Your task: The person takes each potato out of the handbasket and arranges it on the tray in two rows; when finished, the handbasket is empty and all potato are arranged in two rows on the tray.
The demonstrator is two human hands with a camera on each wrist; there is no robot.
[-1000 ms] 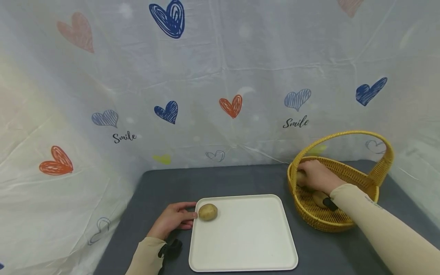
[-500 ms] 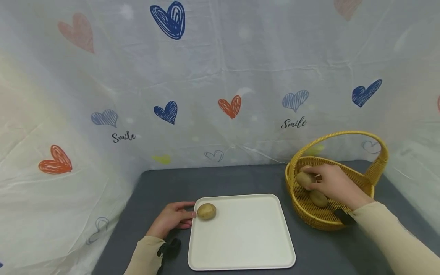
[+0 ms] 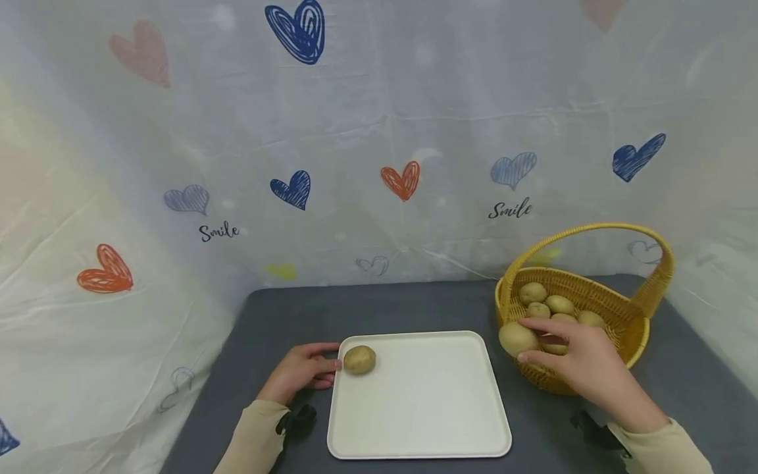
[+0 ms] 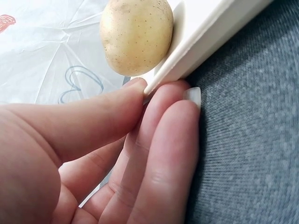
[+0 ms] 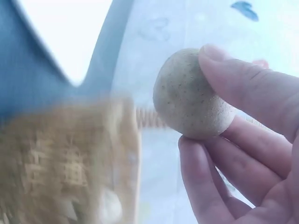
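Observation:
A white rectangular tray [image 3: 418,401] lies on the table, with one potato [image 3: 359,360] at its far left corner. My left hand [image 3: 302,372] pinches the tray's left edge, the thumb on the rim and fingers against the outer side, as the left wrist view shows of the tray rim [image 4: 187,51]. My right hand [image 3: 586,362] holds another potato [image 3: 518,339] between thumb and fingers, at the near left rim of the yellow wicker basket [image 3: 636,329]. In the right wrist view the held potato [image 5: 187,95] is plain, and the basket [image 5: 60,163] is blurred.
Several more potatoes [image 3: 559,304] lie in the basket, partly behind the right hand. Its tall arched handle [image 3: 604,227] spans over it. The dark grey table [image 3: 367,309] ends at a white curtain [image 3: 355,131] with printed hearts.
My right hand has lifted a potato out of the basket's inside and moved toward me to its near left rim. More potatoes show in the basket. The left hand stays at the tray.

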